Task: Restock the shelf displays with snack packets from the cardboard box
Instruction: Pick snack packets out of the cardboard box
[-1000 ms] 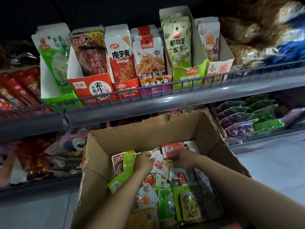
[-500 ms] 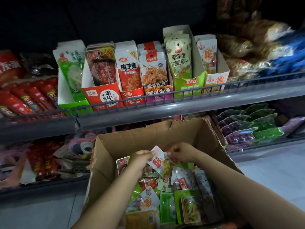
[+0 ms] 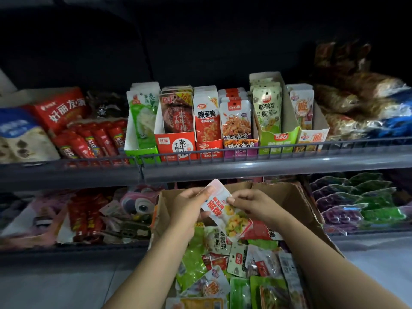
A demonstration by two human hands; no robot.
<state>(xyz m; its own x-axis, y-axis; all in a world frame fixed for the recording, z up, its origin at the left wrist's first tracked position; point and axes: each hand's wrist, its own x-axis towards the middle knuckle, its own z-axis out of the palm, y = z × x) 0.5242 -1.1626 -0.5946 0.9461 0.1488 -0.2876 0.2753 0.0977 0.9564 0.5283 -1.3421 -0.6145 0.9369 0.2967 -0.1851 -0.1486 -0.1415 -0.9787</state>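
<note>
Open air from the cardboard box up toward 12 o'clock, between its rim and the dark shelf rail; the rail and its low wire guard bar the way to the display cartons, so entry is only over the guard from above. Cartons stand packed side by side at 12, tops mostly filled with packets; big bags block 2 o'clock, red sausages 10 o'clock. Box interior at 6 is heaped with loose packets, box walls closing 3 and 9; the lower shelf behind is crowded.
</note>
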